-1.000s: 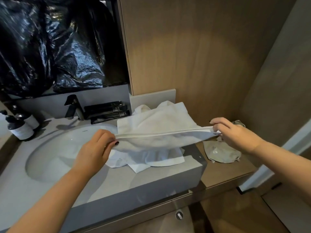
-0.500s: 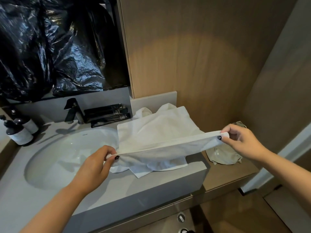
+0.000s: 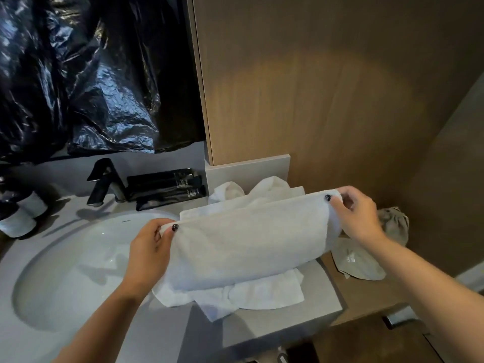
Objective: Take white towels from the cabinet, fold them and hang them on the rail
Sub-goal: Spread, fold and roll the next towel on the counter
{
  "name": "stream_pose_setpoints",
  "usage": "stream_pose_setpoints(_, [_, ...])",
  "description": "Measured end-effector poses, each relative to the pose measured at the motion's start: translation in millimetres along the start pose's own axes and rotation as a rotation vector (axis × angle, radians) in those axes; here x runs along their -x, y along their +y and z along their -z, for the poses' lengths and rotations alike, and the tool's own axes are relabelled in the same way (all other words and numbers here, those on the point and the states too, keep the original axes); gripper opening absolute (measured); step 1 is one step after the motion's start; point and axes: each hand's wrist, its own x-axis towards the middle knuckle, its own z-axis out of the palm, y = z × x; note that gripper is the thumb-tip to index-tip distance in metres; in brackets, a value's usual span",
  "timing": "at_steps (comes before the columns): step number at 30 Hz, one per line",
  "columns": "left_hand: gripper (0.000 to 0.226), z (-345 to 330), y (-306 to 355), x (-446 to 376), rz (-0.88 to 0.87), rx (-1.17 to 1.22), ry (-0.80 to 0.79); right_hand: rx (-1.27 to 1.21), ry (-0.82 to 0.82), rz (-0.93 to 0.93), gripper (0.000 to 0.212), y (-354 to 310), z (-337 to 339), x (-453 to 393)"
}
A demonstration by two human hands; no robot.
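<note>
Left hand (image 3: pixel 150 247): pinched the left end of a folded white terry towel (image 3: pixel 248 239).
Right hand (image 3: pixel 358 213): gripped its right end, thumb on top.
Towel: was stretched level between them above a heap of white towels (image 3: pixel 264 292) on the grey counter (image 3: pixel 275 328), beside the oval basin (image 3: pixel 65 271).

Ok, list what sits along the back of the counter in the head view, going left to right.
White pump bottles → black tap → black tubes → pile of white towels → right hand → grey cloth bag.
</note>
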Motion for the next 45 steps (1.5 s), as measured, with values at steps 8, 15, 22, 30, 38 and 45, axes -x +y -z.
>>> stream_pose_setpoints(8, [0.014, -47, -37, -59, 0.187, -0.145, -0.041, -0.002, -0.024, -0.084, 0.007, 32, -66, -58])
stream_pose_setpoints(15, [0.021, -75, -61, -82, 0.364, 0.032, -0.118, -0.255, -0.114, -0.370, 0.010, 63, -108, -79])
stream_pose_setpoints(22, [0.013, -71, -71, -85, 0.292, 0.047, -0.186, -0.493, -0.241, -0.642, 0.017, 66, -98, -84])
stream_pose_setpoints(30, [0.014, -55, -44, -80, 0.147, 0.007, -0.237, -0.508, -0.110, -0.518, 0.008, 35, -75, -73])
stream_pose_setpoints(38, [0.015, -4, -3, -32, 0.090, 0.162, -0.099, -0.506, -0.041, -0.436, 0.015, -6, -22, -25])
stream_pose_setpoints(45, [0.012, 36, 38, 30, 0.079, 0.316, -0.062, -0.491, -0.003, -0.280, 0.015, -27, 20, 32])
